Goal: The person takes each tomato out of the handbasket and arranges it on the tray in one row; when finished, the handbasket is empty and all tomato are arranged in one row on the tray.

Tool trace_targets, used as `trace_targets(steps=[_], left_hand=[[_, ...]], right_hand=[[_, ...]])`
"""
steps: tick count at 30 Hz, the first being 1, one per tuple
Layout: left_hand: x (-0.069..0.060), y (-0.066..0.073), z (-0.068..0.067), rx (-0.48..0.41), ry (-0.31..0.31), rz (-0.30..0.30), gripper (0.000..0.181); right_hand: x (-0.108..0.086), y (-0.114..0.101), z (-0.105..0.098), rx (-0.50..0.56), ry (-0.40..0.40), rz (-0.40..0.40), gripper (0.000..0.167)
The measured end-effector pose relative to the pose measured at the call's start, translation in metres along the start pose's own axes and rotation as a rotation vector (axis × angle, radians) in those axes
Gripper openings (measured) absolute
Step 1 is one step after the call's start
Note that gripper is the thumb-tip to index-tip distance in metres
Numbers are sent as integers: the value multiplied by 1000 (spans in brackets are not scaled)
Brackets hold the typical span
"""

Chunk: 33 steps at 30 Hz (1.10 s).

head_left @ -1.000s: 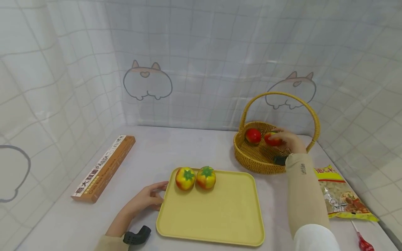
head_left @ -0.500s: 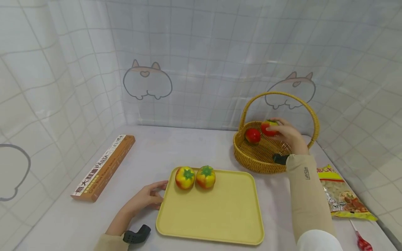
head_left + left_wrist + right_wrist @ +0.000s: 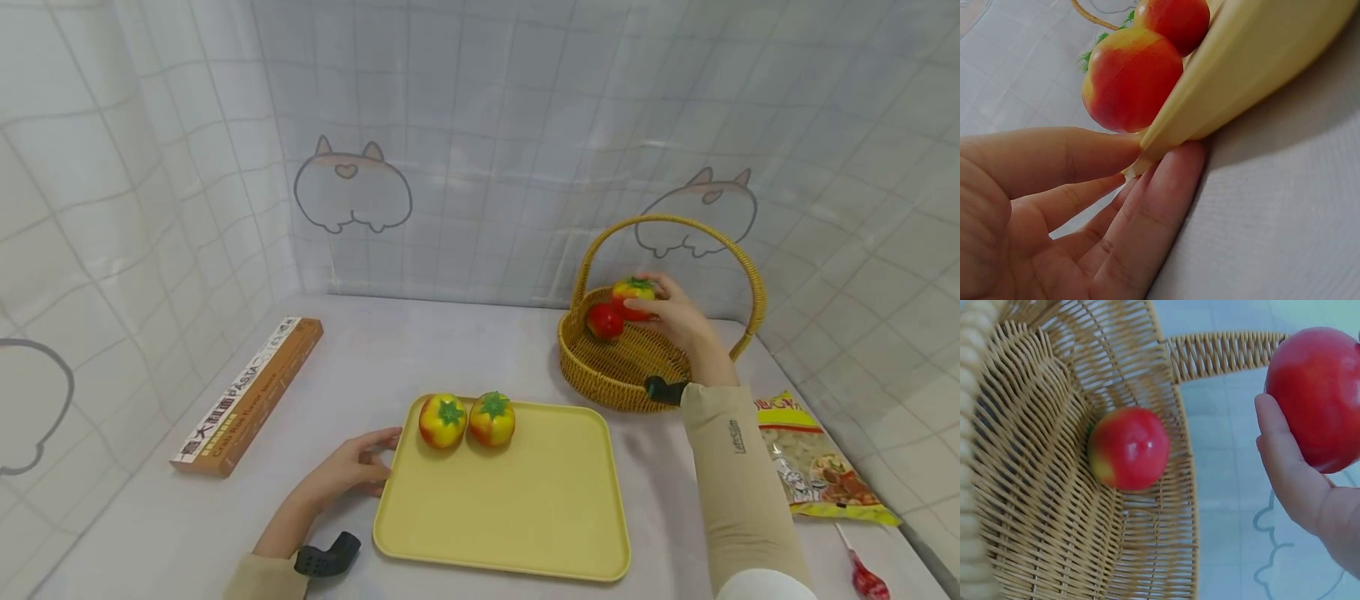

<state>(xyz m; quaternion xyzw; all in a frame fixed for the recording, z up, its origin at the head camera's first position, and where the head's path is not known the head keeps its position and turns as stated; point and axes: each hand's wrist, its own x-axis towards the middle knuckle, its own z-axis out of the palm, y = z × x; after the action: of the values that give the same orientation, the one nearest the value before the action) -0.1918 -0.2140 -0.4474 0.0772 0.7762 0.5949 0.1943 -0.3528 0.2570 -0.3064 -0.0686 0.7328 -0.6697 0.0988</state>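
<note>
In the head view, my right hand [image 3: 681,315] holds a red-and-yellow tomato-like fruit [image 3: 630,297] with a green leafy top, raised above the wicker basket [image 3: 600,385]. The right wrist view shows that fruit [image 3: 1316,403] beyond the basket's rim, fingers along its side. A second such fruit [image 3: 1129,449] lies inside the basket. My left hand [image 3: 347,471] pinches the left rim of the yellow tray [image 3: 525,508]. Thumb above and fingers below the tray's edge [image 3: 1235,81] appear in the left wrist view. Two similar fruits [image 3: 442,422] sit side by side at the tray's back left.
A long pasta box [image 3: 251,396] lies at the left. To the right are a yellow-edged food packet [image 3: 821,467] and a red-wrapped lollipop [image 3: 868,577]. The basket's tall handle [image 3: 671,220] arches over it. Grid-patterned curtains [image 3: 480,167] enclose the back and sides.
My right hand has lifted the tomato-like fruit from the basket's floor and carried it up and slightly left, past the other fruit there. The left hand and tray have stayed in place.
</note>
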Motion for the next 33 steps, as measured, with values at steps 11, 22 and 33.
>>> trace_targets(steps=[11, 22, 33], left_hand=[[0, -1, 1, 6, -2, -3, 66], [-1, -2, 0, 20, 4, -11, 66], [0, -3, -1, 45, 7, -18, 65]], right_hand=[[-16, 8, 14, -19, -48, -65, 82], [-34, 22, 34, -11, -131, -87, 74], [-50, 38, 66, -101, -206, -100, 76]])
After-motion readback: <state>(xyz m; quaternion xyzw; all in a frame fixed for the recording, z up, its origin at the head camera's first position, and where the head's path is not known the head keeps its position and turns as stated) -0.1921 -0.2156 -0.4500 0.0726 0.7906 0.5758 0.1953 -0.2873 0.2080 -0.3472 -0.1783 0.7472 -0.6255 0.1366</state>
